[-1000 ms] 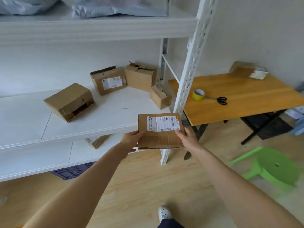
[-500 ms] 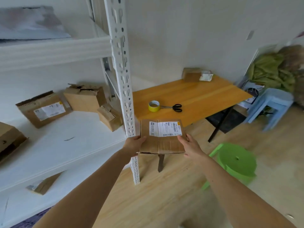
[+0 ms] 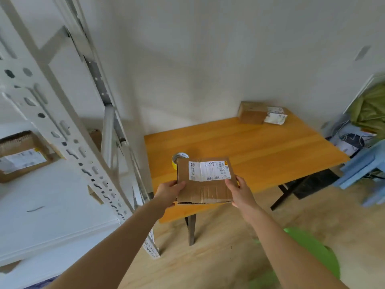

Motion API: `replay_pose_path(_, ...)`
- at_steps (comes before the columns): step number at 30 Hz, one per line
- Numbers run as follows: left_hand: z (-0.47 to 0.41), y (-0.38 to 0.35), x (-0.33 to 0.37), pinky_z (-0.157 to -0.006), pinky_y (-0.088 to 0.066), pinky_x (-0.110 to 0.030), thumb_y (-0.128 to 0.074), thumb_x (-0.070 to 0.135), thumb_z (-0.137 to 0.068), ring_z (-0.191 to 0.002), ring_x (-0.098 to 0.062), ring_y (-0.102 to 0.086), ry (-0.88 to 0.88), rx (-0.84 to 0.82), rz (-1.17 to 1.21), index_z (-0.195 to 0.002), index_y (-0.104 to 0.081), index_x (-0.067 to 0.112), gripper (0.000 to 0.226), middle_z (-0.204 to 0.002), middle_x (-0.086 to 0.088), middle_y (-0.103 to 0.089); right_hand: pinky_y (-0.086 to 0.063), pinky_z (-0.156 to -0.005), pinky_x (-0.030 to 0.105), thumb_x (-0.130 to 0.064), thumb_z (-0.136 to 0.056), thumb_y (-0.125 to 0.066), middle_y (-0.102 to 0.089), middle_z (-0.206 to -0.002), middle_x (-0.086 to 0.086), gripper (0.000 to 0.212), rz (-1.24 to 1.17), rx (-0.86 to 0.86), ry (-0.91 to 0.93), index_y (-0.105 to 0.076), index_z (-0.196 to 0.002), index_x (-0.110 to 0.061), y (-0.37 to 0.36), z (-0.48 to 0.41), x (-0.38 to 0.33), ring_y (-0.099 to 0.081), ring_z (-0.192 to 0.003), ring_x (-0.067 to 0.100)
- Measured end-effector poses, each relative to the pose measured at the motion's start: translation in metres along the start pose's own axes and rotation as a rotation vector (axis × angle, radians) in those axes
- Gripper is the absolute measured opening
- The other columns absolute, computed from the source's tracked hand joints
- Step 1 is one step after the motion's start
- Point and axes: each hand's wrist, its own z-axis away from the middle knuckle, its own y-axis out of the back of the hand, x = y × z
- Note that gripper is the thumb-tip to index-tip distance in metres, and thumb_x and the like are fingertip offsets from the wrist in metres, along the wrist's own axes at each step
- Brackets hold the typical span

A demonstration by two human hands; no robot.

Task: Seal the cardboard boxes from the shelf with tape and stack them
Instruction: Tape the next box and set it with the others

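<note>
One green stool is seen nearest, on the floor below the right forearm. Beyond it, a cardboard box is held between both hands. The left grip is wrapped round its left edge with the thumb on top, and the right grip is curled round its right edge. The box is kept roughly level above the near edge of the table, its white label turned upward (the print cannot be read). Just behind the box, a yellow tape roll lies on the table, partly hidden. To the left, another labelled box is seen on the shelf. At the table's far corner, by the wall, a second box is set.
</note>
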Motion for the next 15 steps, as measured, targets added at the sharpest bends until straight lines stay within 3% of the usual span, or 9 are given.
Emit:
replay_pose_path(6, -0.083, -0.022, 0.046, -0.082, -0.051, -0.036, -0.056, 0.039, -0.094, -0.091, -0.023, -0.058, 0.001, 0.038, -0.013, -0.129, -0.054, 0.023, 0.039, -0.088, 0.008, -0.057, -0.045, -0.076, 0.03, -0.039, -0.099, -0.052, -0.056, -0.113, -0.001, 0.038, -0.025, 0.007, -0.06, -0.041, -0.128, -0.016, 0.007, -0.095, -0.023, -0.056, -0.101, 0.017)
replay_pose_path(9, -0.125, -0.026, 0.067, -0.077, -0.051, -0.035, -0.056, 0.037, -0.094, -0.083, -0.017, -0.059, -0.005, 0.023, -0.016, -0.108, -0.057, 0.026, 0.017, -0.088, 0.009, -0.059, -0.044, -0.068, 0.028, -0.038, -0.099, -0.052, -0.054, -0.102, -0.008, 0.031, -0.032, 0.023, -0.087, -0.042, -0.12, -0.019, 0.006, -0.137, -0.033, -0.056, -0.09, 0.008)
replay_pose_path(11, -0.153, -0.028, 0.078, -0.075, -0.05, -0.034, -0.056, 0.038, -0.094, -0.081, -0.017, -0.058, 0.004, 0.007, -0.018, -0.097, -0.057, 0.028, 0.011, -0.088, 0.006, -0.061, -0.045, -0.071, 0.031, -0.037, -0.099, -0.053, -0.055, -0.101, -0.006, 0.028, -0.033, 0.035, -0.113, -0.043, -0.118, -0.019, 0.005, -0.164, -0.04, -0.055, -0.088, 0.008)
replay_pose_path(15, -0.2, -0.036, 0.099, -0.081, -0.052, -0.037, -0.056, 0.04, -0.094, -0.091, -0.023, -0.062, 0.029, 0.021, -0.033, -0.098, -0.055, 0.031, 0.01, -0.092, 0.002, -0.062, -0.045, -0.077, 0.035, -0.037, -0.099, -0.053, -0.057, -0.103, -0.004, 0.028, -0.027, 0.039, -0.139, -0.044, -0.119, -0.021, 0.006, -0.21, -0.055, -0.057, -0.091, 0.012)
